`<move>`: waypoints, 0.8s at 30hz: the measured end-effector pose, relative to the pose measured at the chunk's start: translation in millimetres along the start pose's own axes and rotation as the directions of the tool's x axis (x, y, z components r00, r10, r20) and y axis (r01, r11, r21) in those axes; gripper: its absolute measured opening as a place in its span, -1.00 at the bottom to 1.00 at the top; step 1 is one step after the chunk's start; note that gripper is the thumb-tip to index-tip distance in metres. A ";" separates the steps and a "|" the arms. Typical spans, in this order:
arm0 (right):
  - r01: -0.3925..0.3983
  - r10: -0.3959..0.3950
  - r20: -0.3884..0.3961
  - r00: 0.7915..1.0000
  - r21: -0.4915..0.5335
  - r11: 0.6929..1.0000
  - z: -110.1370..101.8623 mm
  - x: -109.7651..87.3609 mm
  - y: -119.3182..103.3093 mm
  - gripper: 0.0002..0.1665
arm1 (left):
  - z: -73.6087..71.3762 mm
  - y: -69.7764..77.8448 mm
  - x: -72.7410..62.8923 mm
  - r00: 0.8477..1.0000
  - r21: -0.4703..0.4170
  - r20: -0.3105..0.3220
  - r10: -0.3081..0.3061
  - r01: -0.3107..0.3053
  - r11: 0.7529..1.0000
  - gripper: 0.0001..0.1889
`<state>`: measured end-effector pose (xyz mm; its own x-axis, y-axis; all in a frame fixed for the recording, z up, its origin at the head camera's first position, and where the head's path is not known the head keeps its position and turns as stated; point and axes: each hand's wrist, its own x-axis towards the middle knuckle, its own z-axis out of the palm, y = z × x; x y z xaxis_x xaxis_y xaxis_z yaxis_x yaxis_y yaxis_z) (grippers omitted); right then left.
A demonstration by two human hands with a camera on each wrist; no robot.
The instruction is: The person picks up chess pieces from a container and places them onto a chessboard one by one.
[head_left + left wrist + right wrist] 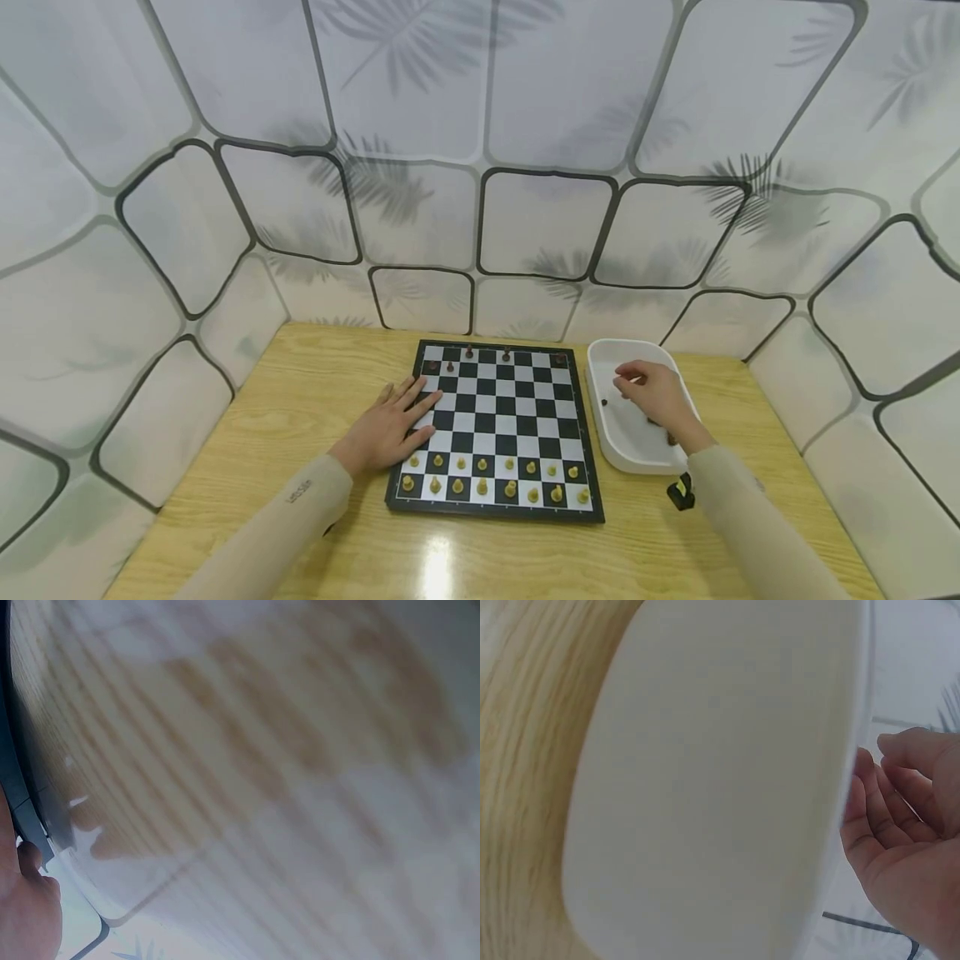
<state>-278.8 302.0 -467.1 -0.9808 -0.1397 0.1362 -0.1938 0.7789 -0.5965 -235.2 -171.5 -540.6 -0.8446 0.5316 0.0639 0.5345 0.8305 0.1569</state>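
A black-and-white chessboard [506, 408] lies on the table. Yellowish chess pieces [482, 486] fill its two near rows, and several dark red-brown chess pieces [506, 356] stand in the far rows. My left hand [390, 425] rests with spread fingers across the board's left edge; the left wrist view catches only a part of this hand [30, 900]. Over the white tray [622, 454], to the right of the board, is my right hand [654, 390], its fingers loosely bent. In the right wrist view, thumb and index finger stand apart with nothing visible between them, some fingertips hidden behind the tray's rim.
Inside the tray lie a few small dark pieces [604, 402], partly covered by the right hand. A small black-and-yellow object [681, 492] is beside the right wrist. Patterned fabric walls [547, 225] enclose the wooden table [322, 367] at the back and sides.
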 end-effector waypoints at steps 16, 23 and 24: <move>-0.078 0.078 -0.002 0.997 -0.087 0.993 -4.8 -12.2 31.6 -0.66 | -0.9 -0.1 -0.1 1.000 -0.008 -0.002 0.010 -0.010 1.000 -0.29; -0.125 0.128 0.020 0.992 -0.136 0.983 -11.4 -16.2 33.9 -0.67 | -1.7 0.5 -0.4 1.000 -0.013 -0.001 0.010 -0.010 1.000 -0.29; -0.134 0.140 0.027 0.990 -0.142 0.981 -11.8 -16.5 34.7 -0.67 | -1.7 0.4 -0.6 1.000 -0.013 0.003 0.007 -0.007 1.000 -0.29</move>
<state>-269.1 338.5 -480.7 -0.9985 -0.0462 0.0299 -0.0549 0.8695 -0.4909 -234.5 -171.7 -538.9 -0.8410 0.5374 0.0621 0.5396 0.8247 0.1694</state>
